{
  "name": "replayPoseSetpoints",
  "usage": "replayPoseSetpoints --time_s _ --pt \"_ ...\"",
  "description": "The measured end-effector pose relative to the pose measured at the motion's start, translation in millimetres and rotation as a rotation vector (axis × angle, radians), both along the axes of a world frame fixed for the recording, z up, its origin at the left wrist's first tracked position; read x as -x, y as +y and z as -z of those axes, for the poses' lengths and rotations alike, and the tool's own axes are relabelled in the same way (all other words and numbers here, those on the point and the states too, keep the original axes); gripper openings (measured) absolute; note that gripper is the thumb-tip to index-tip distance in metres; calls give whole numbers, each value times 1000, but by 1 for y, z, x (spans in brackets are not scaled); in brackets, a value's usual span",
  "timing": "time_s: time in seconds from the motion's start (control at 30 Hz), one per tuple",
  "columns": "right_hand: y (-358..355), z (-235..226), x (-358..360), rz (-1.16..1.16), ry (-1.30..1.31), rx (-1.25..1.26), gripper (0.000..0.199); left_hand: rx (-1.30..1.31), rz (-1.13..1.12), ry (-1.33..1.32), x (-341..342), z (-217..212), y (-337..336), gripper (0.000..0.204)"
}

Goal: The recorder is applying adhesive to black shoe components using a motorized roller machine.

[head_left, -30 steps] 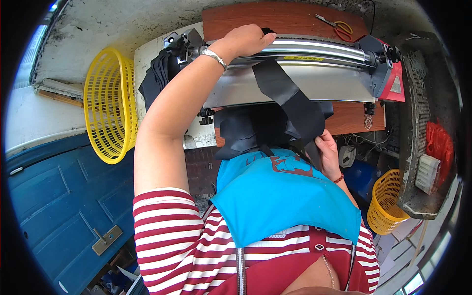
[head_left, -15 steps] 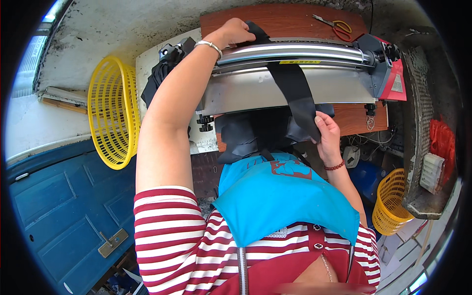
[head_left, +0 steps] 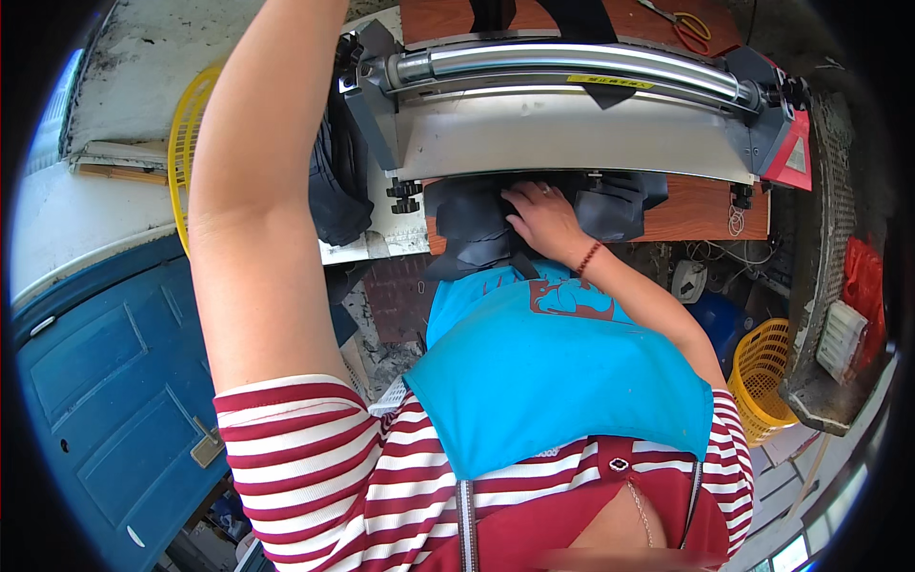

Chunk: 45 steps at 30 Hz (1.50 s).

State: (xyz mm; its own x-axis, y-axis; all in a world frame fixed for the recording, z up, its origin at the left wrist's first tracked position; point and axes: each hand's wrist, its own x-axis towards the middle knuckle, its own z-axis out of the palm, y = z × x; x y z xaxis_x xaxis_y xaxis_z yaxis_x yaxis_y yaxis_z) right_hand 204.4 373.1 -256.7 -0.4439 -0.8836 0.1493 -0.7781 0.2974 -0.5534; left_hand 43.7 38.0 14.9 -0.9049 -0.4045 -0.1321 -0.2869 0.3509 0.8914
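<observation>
My left arm stretches forward past the left end of a roller machine (head_left: 572, 62), and its hand is beyond the upper edge of the picture. A black strip (head_left: 577, 19) runs through the machine, its pointed tail showing just below the silver roller. My right hand (head_left: 548, 217) reaches onto a pile of black strips (head_left: 467, 224) under the front edge of the metal feed plate (head_left: 572, 138). Its thumb and fingers are apart; some fingertips are lost against the dark pieces. Another black piece (head_left: 491, 13) lies behind the roller.
Orange-handled scissors (head_left: 688, 29) lie on the brown board at the back right. More black pieces (head_left: 338, 181) hang left of the machine. A yellow basket (head_left: 181, 143) is partly behind my left arm; a second yellow basket (head_left: 762, 381) stands low at the right.
The strip has passed mostly through the roller to the far side. My right hand let go of it and moved left onto the pile. My left hand went forward out of view.
</observation>
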Motion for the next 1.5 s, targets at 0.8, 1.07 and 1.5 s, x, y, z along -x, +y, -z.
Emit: replayPoseSetpoints --time_s 0.8,1.07,1.5 --pt "-39 42 5 -76 215 -19 30 1028 -98 270 -234 -1 -115 45" --pt "-39 44 1 -116 217 79 25 944 -87 -81 -392 165 -52 26" --pt "-46 47 -1 -126 268 -53 15 873 -93 -178 -401 186 -21 24"
